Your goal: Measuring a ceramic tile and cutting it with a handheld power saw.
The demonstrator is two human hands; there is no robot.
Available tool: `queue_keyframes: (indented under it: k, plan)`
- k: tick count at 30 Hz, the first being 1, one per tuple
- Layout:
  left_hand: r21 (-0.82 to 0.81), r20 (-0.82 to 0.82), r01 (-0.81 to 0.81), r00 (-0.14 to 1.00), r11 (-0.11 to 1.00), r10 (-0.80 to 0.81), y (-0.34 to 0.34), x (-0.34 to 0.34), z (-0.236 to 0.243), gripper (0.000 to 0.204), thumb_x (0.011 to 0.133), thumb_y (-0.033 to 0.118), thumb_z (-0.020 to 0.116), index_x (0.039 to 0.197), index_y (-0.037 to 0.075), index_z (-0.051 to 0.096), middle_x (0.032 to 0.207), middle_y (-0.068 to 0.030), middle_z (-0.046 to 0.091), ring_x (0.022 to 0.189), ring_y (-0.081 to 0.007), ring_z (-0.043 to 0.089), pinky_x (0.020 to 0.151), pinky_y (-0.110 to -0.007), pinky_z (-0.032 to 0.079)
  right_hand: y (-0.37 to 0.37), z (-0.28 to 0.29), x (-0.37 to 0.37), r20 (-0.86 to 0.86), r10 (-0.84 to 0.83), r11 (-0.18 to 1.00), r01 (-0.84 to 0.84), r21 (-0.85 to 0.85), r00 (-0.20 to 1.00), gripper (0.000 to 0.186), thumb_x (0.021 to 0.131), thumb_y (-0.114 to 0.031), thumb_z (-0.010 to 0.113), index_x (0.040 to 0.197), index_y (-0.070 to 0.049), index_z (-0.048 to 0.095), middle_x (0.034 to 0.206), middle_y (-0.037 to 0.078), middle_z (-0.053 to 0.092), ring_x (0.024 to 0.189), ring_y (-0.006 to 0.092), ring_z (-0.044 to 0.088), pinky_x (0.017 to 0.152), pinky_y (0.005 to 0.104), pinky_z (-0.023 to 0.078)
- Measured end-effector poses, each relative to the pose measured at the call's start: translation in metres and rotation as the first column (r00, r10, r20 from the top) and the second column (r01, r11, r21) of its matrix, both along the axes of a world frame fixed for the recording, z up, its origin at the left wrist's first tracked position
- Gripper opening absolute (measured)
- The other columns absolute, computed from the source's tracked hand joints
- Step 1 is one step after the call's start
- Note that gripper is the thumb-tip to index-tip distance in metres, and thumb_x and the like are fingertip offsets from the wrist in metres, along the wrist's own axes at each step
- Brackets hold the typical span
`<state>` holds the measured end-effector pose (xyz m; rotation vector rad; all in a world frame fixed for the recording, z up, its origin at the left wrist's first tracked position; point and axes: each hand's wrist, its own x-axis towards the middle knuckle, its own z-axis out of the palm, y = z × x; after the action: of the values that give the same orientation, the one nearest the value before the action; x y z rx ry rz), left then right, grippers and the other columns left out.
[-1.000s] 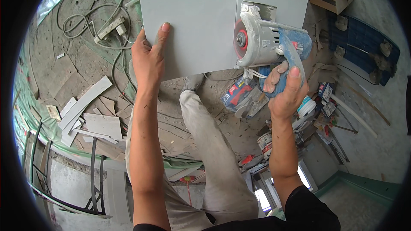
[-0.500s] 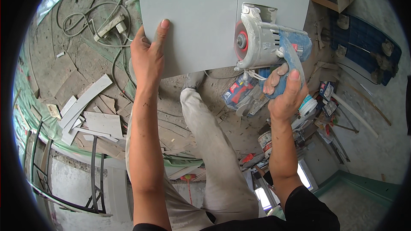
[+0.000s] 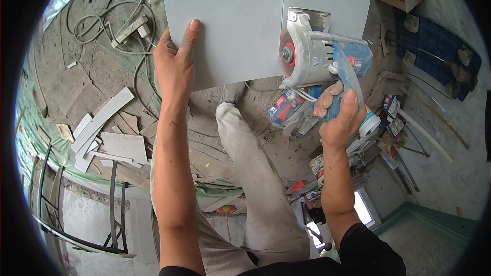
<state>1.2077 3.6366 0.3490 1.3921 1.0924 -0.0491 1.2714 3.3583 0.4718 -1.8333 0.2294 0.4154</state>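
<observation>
Clearly risky: grey tile (image 3: 240,25) lying at twelve o'clock, pinned near its lower edge by the left hand (image 3: 175,66), fingers together and flat on top. At two o'clock, right hand (image 3: 338,115) clamped around the handle of the angle grinder (image 3: 319,56), red disc in the cut line. Possible binding or kickback if tilted; possible chipping if the tile shifts underneath; left fingers fairly near the blade.

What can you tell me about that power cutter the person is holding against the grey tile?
The handheld cutter has a dusty pale metal motor body, a blue rear housing and handle, and a reddish round blade at its left. It lies sideways across the lower right edge of the grey tile, at a notch. The right hand grips its handle from below.
</observation>
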Motion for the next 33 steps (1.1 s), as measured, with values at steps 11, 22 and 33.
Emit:
queue_keyframes:
  k: [11, 22, 33]
  plan:
    - [0.017, 0.077, -0.029, 0.997, 0.999, 0.028, -0.003, -0.002, -0.005, 0.063, 0.103, 0.055, 0.078, 0.123, -0.005, 0.074, 0.088, -0.0023, 0.074, 0.078, -0.0080, 0.060, 0.076, -0.026, 0.050, -0.003, 0.002, -0.008, 0.018, 0.026, 0.999, -0.025, -0.032, 1.000, 0.040, 0.110, -0.040, 0.056, 0.097, -0.002, 0.059, 0.074, 0.005, 0.057, 0.058, 0.0133, 0.054, 0.053, 0.0292, 0.043]
    - [0.064, 0.119, -0.054, 0.992, 0.996, 0.046, -0.006, -0.003, -0.008, 0.062, 0.102, 0.056, 0.079, 0.116, -0.004, 0.075, 0.080, 0.0009, 0.068, 0.068, -0.0065, 0.053, 0.065, -0.025, 0.046, -0.012, 0.006, -0.019, 0.014, 0.028, 0.999, -0.028, -0.031, 0.999, 0.039, 0.110, -0.038, 0.056, 0.097, -0.002, 0.058, 0.074, 0.006, 0.057, 0.056, 0.0137, 0.053, 0.052, 0.0294, 0.042]
    - [0.019, 0.083, -0.034, 0.996, 0.999, 0.032, -0.003, -0.006, -0.013, 0.062, 0.101, 0.057, 0.078, 0.117, -0.003, 0.075, 0.079, 0.0012, 0.068, 0.069, -0.0065, 0.054, 0.067, -0.024, 0.046, -0.015, 0.002, -0.022, 0.004, 0.010, 0.999, -0.010, -0.038, 1.000, 0.042, 0.110, -0.041, 0.055, 0.095, -0.002, 0.058, 0.073, 0.005, 0.057, 0.056, 0.0139, 0.055, 0.052, 0.0291, 0.042]
